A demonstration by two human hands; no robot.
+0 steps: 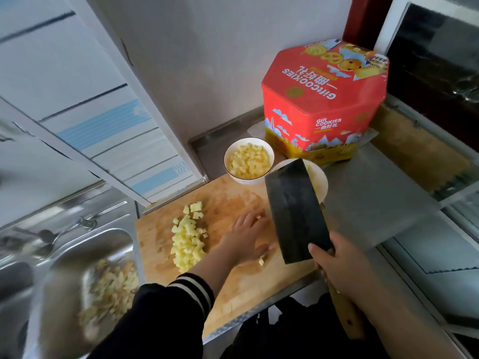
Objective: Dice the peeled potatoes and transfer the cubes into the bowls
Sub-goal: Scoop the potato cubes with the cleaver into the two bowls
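A pile of yellow potato cubes [188, 239] lies on the wooden cutting board [233, 291]. My left hand [245, 237] rests flat on the board right of the pile, fingers spread, with loose cubes [261, 261] beside it. My right hand [344, 265] grips the wooden handle of a dark cleaver [295, 211], whose blade is raised flat above the board's right end. A white bowl [228, 161] behind the board holds potato cubes. A second white bowl [321, 182] stands to its right, mostly hidden by the blade.
A red Gift Cookies tin [324, 104] stands behind the bowls on the steel counter [368, 193]. A steel sink [64, 268] with potato peelings [111, 286] and spoons lies left of the board. A tiled wall [103, 120] rises at the left.
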